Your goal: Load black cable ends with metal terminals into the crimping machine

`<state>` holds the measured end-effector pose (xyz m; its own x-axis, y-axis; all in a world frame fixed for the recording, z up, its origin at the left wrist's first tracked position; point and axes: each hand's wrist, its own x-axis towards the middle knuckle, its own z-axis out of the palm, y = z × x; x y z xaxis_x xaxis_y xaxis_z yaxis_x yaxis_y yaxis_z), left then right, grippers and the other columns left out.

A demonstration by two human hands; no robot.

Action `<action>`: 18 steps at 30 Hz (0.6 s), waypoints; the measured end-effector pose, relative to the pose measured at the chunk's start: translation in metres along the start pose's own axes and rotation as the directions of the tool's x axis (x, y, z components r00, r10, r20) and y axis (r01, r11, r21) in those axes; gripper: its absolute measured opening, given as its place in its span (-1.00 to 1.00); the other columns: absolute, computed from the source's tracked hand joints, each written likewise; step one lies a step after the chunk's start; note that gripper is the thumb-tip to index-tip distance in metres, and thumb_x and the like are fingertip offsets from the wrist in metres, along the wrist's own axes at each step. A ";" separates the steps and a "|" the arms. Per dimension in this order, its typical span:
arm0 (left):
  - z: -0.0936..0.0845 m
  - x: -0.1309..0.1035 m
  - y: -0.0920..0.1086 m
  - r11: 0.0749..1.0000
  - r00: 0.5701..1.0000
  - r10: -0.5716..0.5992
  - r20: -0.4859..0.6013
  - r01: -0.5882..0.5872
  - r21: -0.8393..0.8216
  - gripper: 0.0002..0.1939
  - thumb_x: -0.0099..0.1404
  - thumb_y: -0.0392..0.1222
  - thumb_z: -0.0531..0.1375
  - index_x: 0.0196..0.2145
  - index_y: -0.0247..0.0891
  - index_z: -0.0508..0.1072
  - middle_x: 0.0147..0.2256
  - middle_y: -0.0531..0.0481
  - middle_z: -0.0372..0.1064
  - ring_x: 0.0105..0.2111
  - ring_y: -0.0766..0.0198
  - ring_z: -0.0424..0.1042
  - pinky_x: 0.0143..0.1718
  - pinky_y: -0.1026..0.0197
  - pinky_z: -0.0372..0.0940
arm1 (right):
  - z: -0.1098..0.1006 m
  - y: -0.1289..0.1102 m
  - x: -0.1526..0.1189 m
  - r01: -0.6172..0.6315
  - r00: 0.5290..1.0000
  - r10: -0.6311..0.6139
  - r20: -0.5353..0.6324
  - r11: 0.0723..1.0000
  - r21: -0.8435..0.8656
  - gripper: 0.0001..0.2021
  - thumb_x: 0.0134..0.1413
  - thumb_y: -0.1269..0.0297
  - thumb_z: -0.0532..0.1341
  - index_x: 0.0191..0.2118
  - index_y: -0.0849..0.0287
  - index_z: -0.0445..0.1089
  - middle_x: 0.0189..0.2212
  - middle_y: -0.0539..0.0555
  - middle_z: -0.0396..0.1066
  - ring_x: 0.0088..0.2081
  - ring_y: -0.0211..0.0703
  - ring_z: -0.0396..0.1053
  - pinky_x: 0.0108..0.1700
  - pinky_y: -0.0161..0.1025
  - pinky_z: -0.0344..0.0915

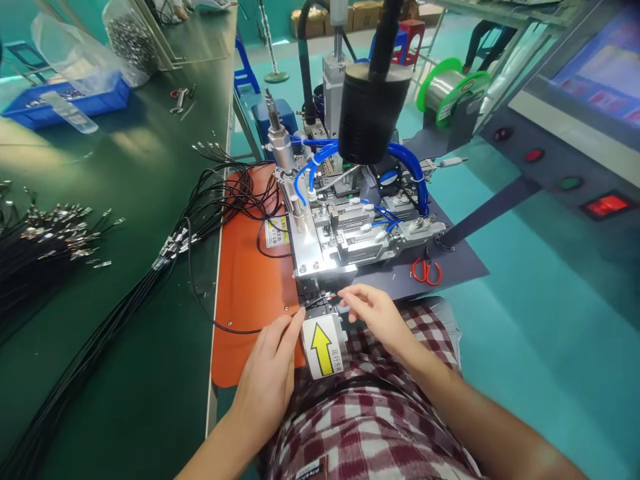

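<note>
My left hand (pixel 273 363) pinches a thin black cable (pixel 240 331) in front of the machine (pixel 345 227). The cable's end, with small coloured wires (pixel 331 295), lies over a dark fixture at the machine's front edge. My right hand (pixel 373 313) is just right of these wires, its thumb and forefinger pressed together at their tips; what they hold, if anything, is too small to tell. Below the fixture is a white label with a yellow arrow (pixel 323 350).
Bundled black cables (pixel 135 293) lie on the green table (pixel 150 400) at left, beside a blue tray (pixel 100 99). Red-handled snips (pixel 427 272) rest right of the machine. A black nozzle (pixel 373 113) hangs above it. A control panel (pixel 565 160) stands at right, near a wire spool (pixel 450 90).
</note>
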<state>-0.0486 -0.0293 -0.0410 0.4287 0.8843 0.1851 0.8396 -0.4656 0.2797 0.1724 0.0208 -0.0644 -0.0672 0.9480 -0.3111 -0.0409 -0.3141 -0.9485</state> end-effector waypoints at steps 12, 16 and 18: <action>0.007 0.021 -0.016 0.979 0.993 0.103 -0.053 -0.092 0.183 -0.56 0.30 -0.44 -0.06 0.09 -0.33 0.30 -0.04 -0.28 0.30 -0.06 -0.02 0.32 -0.15 -0.01 0.36 | 0.019 -0.003 0.017 -0.084 0.996 0.080 0.032 0.984 0.156 -0.70 -0.12 0.04 0.31 -0.49 0.19 0.34 -0.58 -0.07 0.30 -0.57 -0.30 0.21 -0.44 -0.27 0.14; 0.004 0.031 -0.010 0.996 0.997 0.062 -0.054 -0.058 0.068 -0.61 0.30 -0.44 -0.06 0.03 -0.35 0.34 -0.09 -0.24 0.32 -0.11 0.05 0.33 -0.15 0.04 0.36 | 0.019 -0.006 0.018 -0.172 0.982 0.148 0.118 0.958 0.231 -0.69 -0.12 0.06 0.32 -0.53 0.21 0.33 -0.63 -0.11 0.25 -0.59 -0.36 0.13 -0.45 -0.30 0.06; 0.002 0.040 -0.003 0.998 0.999 0.040 -0.028 -0.041 -0.037 -0.62 0.32 -0.44 -0.06 0.03 -0.33 0.33 -0.10 -0.20 0.32 -0.11 0.12 0.33 -0.13 0.11 0.35 | 0.018 -0.006 0.017 -0.207 0.974 0.174 0.143 0.943 0.262 -0.69 -0.12 0.06 0.33 -0.53 0.22 0.33 -0.62 -0.11 0.24 -0.59 -0.37 0.12 -0.45 -0.31 0.03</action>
<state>-0.0334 0.0073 -0.0367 0.4521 0.8637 0.2227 0.8087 -0.5022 0.3062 0.1536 0.0381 -0.0626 -0.2148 0.8615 -0.4600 -0.2856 -0.5058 -0.8140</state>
